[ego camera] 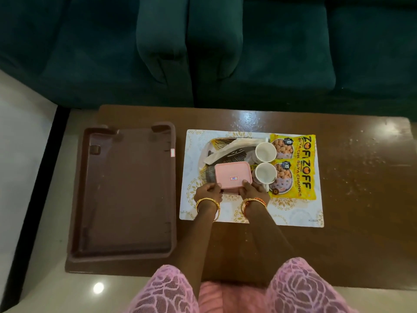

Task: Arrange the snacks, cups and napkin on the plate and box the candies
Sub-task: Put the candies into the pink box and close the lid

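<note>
Nearest us, the left hand (208,192) and the right hand (252,192) each clasp a near corner of the pink lidded box (232,178), fingers curled over its edge; we judge that they are pressing the lid shut or setting the box down, though its contents are hidden, so we cannot tell whether the candies are inside. The box rests on the near part of the patterned plate (214,146); just right of the right hand stand two white cups (265,162), one beyond the other; farther right, touching the cups, lie the yellow snack packets (295,164); beyond the hands a pale napkin (228,149) crosses the plate diagonally. All sit upon a white placemat (300,213). Well left of the left hand lies an empty brown tray (126,195). We judge the arrangement nearly complete; only confirming the box's closure and position seems left.
</note>
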